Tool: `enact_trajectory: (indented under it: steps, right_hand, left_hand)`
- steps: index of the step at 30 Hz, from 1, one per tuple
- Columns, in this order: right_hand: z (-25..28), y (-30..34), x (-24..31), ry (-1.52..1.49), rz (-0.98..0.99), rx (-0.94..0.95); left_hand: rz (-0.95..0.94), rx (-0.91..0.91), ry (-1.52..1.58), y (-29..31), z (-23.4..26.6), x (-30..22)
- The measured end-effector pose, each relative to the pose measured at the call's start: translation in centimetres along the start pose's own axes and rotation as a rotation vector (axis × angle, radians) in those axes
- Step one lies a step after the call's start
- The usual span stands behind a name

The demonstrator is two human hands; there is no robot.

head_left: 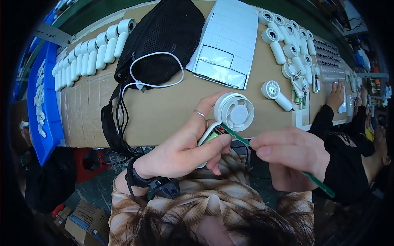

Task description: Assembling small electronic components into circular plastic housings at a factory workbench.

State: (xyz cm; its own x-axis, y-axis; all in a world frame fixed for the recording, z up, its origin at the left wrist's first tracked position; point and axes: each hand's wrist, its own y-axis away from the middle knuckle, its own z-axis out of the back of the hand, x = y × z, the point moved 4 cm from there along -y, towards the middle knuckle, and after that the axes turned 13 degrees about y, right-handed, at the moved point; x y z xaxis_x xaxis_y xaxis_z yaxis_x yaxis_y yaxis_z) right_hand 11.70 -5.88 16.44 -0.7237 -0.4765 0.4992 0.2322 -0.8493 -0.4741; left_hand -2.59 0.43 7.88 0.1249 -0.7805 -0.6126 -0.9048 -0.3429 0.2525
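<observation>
A white handheld fan (238, 113) with a round head is gripped in my left hand (184, 149), fingers wrapped round its handle. The handle is uncovered on one side, showing red and dark wires (221, 130) and a light green part inside. My right hand (291, 156) pinches a slim green stick-like tool (320, 185), whose back end sticks out below the palm. The tool's front tip reaches into the top of the handle, beside the wires, just under the fan head. My left fingers hide much of the handle's lower part.
A row of white fans (88, 55) lies at left by a blue tray (49, 127) of small white parts. A black mesh bag (164, 37), a white cable (180, 67) and a white box (223, 45) lie ahead. More fans (271, 88) lie right, near a co-worker's hand (335, 96).
</observation>
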Motion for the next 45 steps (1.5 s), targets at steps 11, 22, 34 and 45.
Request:
enact_trajectory:
  steps: [11,22,34,45]
  right_hand:
    - [-0.5,-1.3,-0.3,0.029,0.086,0.015]
    - [-0.9,-0.2,-0.7,-0.016,0.074,0.001]
    - [-1.3,0.3,-0.7,-0.061,-0.014,-0.054]
    - [-1.6,-0.5,-0.4,0.01,0.016,-0.02]
  left_hand:
    - [0.004,-0.012,0.024,0.0,0.0,0.2]
    - [0.016,0.02,0.044,0.1,0.2,0.3]
    - [-0.021,-0.015,-0.053,0.0,-0.1,0.1]
    - [0.017,-0.043,-0.128,0.1,-0.3,0.0]
